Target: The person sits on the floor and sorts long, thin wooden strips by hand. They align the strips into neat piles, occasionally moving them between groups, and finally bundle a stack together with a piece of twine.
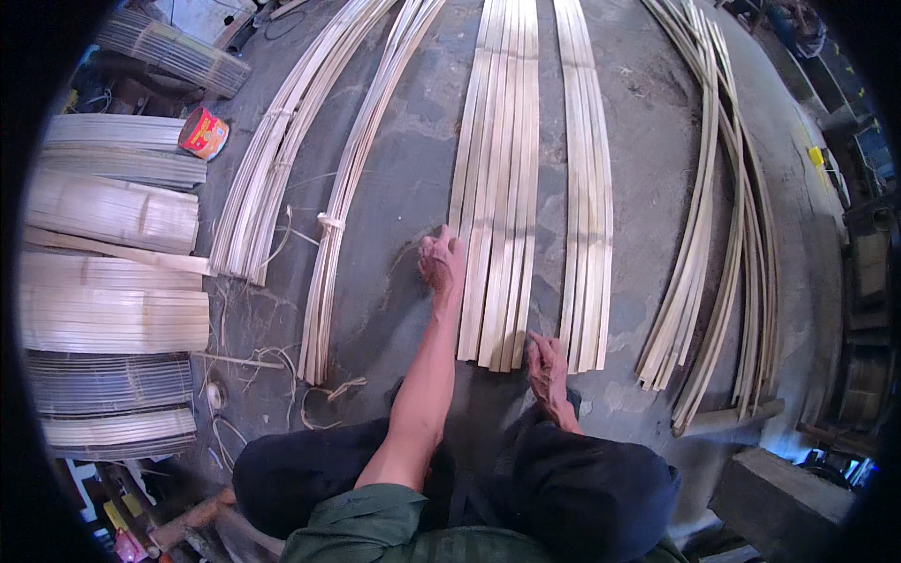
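Note:
Pale bamboo strips [497, 197] lie side by side in a long flat band on the floor, straight ahead of me. At the band's left edge is my left hand [441, 261], its fingers curled closed and its thumb side against the outer strip. Beside the near right corner of the same band, my right hand [547, 368] is closed too, fingers bent together. What either hand holds, if anything, is hidden. A narrower row of strips [586, 216] runs parallel on the right, its near ends just beyond my right hand.
To the left lie a tied bundle of thin strips [330, 244] and a wider bundle [253, 206]. Stacked slatted bamboo panels [113, 319] line the far left, with a red-orange tin [204, 134] by them. Loose curved strips [704, 281] and a wooden block [779, 497] are at right.

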Motion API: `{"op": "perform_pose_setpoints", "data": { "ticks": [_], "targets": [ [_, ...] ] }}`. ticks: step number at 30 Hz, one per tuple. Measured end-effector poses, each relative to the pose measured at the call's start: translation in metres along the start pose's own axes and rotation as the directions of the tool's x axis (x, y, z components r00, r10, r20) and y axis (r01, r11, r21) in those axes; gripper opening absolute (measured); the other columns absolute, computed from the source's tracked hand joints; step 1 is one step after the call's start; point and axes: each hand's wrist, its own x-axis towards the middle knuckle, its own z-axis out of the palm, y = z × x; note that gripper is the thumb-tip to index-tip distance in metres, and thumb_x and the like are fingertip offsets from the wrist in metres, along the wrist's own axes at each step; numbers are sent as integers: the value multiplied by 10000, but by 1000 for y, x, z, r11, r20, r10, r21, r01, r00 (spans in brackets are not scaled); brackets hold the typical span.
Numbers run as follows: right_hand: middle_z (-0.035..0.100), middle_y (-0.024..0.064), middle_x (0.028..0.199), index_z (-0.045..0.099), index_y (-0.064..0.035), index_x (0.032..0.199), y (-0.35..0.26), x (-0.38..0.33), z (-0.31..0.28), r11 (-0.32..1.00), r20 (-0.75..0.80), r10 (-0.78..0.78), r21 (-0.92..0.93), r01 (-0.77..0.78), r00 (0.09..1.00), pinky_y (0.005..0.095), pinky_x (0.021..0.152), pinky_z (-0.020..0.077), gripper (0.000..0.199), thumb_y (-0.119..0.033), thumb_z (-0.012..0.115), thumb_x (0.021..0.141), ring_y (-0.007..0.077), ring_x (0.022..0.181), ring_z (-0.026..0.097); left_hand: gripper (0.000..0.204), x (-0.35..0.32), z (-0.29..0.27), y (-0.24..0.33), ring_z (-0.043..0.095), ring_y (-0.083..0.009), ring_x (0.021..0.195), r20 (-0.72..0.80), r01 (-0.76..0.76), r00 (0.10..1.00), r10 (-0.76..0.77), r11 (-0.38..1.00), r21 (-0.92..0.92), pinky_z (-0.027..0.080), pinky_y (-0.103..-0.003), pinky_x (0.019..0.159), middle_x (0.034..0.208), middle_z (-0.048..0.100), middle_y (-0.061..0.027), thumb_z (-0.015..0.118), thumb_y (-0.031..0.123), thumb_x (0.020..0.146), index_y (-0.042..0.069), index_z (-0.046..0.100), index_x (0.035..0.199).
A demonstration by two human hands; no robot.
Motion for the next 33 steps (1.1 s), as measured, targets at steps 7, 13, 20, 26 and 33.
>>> {"op": "perform_pose_setpoints", "data": {
  "ticks": [7,13,20,26,33],
  "targets": [
    [530,121,859,626,-44,1151,-10,0,-1,1000,17,-9,-3,9,1000,358,692,453,238,-65,529,935,263,760,541,373,0,5,-5,538,-290,1076,-45,24,999,-24,1000,8,437,-467,884,1066,578,-95,599,239,838,210,653,1206],
    [552,142,887,620,-39,1163,-12,2,0,997,63,63,34,-66,996,370,715,463,249,-68,543,928,289,790,560,229,4,15,-3,549,-334,1030,-191,51,980,-62,997,-63,445,-453,904,1052,594,-149,649,198,793,88,665,993],
    [565,127,894,632,-57,1143,-2,3,5,995,-12,-97,-27,96,995,348,689,462,230,-81,550,929,265,780,560,205,32,19,-30,620,-309,882,-72,106,987,-141,926,-362,488,-420,793,931,642,-177,578,224,882,41,643,948],
    [593,138,927,583,-40,1218,-16,11,-9,995,-6,-91,-30,90,996,372,688,484,287,-79,532,938,269,796,590,266,-1,-14,65,567,-143,548,-400,-275,910,106,877,-395,456,-317,502,681,609,-54,556,244,941,-6,605,1020],
    [602,150,882,373,-68,1441,-58,40,-15,905,63,113,406,-129,992,321,712,494,431,-200,392,1031,207,772,601,236,-73,11,134,513,-91,496,146,106,989,33,532,-840,417,-259,456,617,557,-22,506,241,987,27,579,1056]
  ]
}}
